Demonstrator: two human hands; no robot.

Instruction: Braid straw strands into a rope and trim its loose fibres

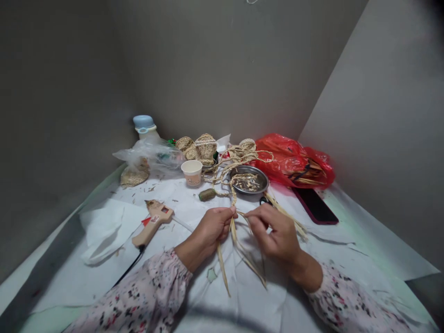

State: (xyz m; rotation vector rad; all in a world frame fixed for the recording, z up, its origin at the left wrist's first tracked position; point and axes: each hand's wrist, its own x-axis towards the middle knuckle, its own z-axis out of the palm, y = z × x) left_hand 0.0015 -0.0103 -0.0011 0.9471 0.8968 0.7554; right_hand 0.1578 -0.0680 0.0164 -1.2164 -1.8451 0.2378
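Note:
My left hand (213, 226) is closed in a pinch on the working end of a straw braid (233, 198), near the middle of the table. Loose straw strands (222, 270) hang down from below its fingers toward me. Just to the right, my right hand (275, 231) has thumb and forefinger pinched on one thin straw strand drawn out sideways from the braid. The finished length of braid runs away from me and lies in loops over a shallow metal bowl (267, 182), which holds small straw scraps.
A hot glue gun (152, 226) lies at left beside crumpled white paper (104, 231). Behind are a paper cup (192, 173), a thread spool (207, 194), braid coils (205, 145) and a blue-lidded bottle (144, 124). A red bag (284, 157) of straw and a phone (315, 206) are at right.

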